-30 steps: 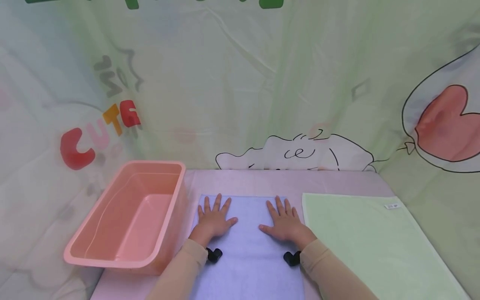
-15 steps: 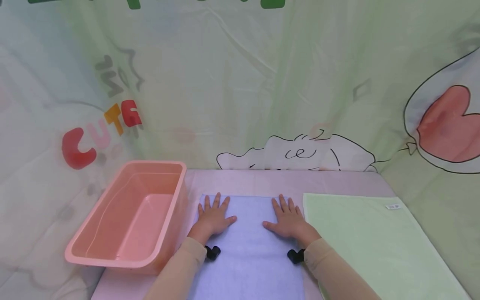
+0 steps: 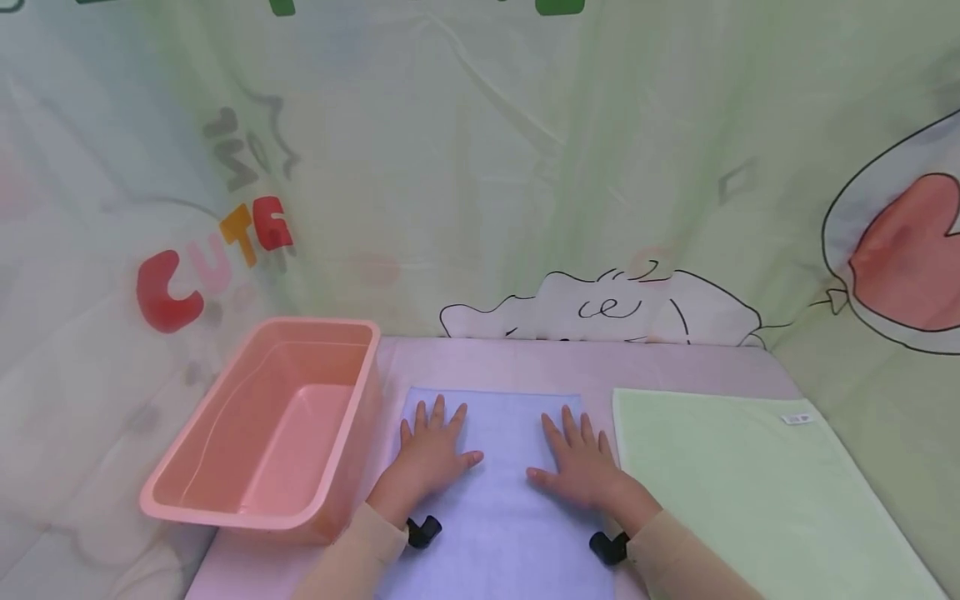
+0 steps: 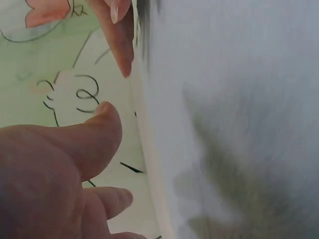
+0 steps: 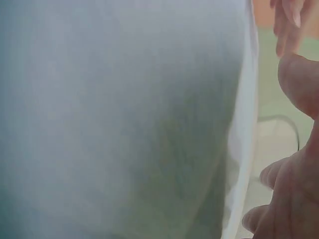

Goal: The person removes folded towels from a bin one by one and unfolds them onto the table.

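Note:
A lavender-blue towel (image 3: pixel 502 517) lies spread flat in the middle of the table in the head view. Over its left side is my left hand (image 3: pixel 431 457), palm down, fingers straight and spread. My right hand (image 3: pixel 583 468) mirrors it on the towel's right side, thumb pointing inward. Neither hand grips anything. In the left wrist view, a gap and a shadow show between the left hand (image 4: pixel 55 164) and the towel (image 4: pixel 239 59). The right wrist view likewise has the right hand (image 5: pixel 294 184) apart from the cloth (image 5: pixel 124 99), with a shadow below.
A pink plastic basin (image 3: pixel 352 433) stands on the left of the pink-covered table (image 3: pixel 495 362). To the right, a pale green towel (image 3: pixel 750 483) with a white tag (image 3: pixel 797 418) lies flat. A printed curtain (image 3: pixel 480 183) encloses the back and sides.
Both hands have drawn back slightly toward the body, their fingers still spread. The head view has shifted a little. Both towels and the basin stay in place.

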A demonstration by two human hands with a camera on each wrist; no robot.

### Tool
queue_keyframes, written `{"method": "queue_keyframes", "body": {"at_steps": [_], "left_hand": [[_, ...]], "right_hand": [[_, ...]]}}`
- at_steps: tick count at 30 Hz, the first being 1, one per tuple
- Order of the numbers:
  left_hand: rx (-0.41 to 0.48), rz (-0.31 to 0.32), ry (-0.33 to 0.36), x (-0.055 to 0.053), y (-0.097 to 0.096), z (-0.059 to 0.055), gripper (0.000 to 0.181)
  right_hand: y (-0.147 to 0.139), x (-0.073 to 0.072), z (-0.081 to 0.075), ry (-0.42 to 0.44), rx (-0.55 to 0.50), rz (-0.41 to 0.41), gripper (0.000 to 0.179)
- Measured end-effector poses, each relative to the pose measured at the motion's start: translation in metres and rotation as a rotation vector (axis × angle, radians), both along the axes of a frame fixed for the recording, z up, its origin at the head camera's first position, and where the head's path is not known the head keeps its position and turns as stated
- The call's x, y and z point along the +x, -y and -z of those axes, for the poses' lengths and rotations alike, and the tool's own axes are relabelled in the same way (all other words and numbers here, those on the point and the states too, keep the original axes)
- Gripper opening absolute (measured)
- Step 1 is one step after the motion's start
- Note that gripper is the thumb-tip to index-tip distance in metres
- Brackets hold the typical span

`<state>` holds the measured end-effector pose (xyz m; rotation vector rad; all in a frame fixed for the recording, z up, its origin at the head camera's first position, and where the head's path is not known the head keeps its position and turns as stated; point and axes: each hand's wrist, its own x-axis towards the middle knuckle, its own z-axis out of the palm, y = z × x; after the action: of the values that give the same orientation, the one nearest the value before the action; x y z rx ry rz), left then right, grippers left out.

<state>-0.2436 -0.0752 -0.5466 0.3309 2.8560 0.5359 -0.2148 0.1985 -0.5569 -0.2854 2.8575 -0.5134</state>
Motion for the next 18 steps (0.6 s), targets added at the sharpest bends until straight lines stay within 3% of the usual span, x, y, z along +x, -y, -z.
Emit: {"method": "queue_keyframes", "body": {"at_steps": [8,14,18], "left_hand": [[-0.010,0.037,0.033,0.043,-0.001,0.000,0.091],[-0.047,0.085,0.073,0.076,-0.002,0.003,0.094],[-0.071,0.112,0.093,0.091,-0.003,0.009,0.096]], "right_hand": [[0.011,0.044,-0.008,0.022,-0.035,-0.092,0.101],[0.012,0.066,-0.007,0.024,-0.049,-0.113,0.099],[0.013,0.079,-0.006,0.034,-0.059,-0.120,0.098]]}}
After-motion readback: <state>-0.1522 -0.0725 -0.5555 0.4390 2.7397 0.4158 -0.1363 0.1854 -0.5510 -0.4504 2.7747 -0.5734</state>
